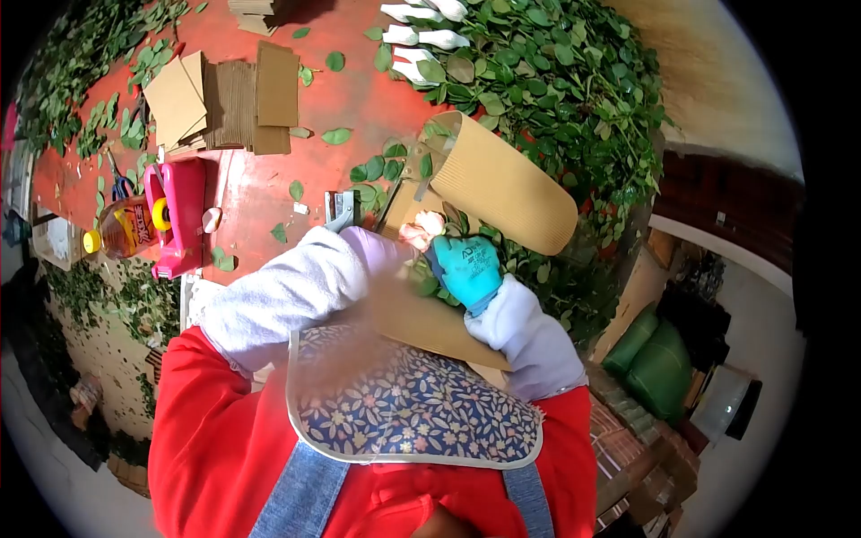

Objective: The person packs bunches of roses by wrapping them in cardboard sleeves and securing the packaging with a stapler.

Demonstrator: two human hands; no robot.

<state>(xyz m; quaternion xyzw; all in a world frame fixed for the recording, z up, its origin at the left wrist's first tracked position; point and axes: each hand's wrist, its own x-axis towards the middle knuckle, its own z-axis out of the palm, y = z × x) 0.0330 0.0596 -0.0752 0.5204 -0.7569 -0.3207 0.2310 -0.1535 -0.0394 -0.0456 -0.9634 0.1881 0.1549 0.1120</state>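
Observation:
A teal work glove covers my right hand (471,271), whose fingers are curled around a rose just below its pale pink bloom (421,230). My left hand (369,253), in a pale lilac glove, is close to the bloom's left side; its fingers are blurred and partly hidden. Under both hands lies a corrugated cardboard sheet (430,325), with another curved cardboard piece (502,184) rising beyond them. A stapler (341,211) rests just past my left wrist. Green leaves surround the rose. A brownish blur crosses the view below my left hand.
On the red table (260,193) stand stacked cardboard pieces (229,103), a pink tape dispenser (184,215), a bottle (124,227) and scissors (121,186). Leafy stems (556,81) are heaped at the right, beside several white-wrapped buds (444,39). A floral apron (417,399) covers my lap.

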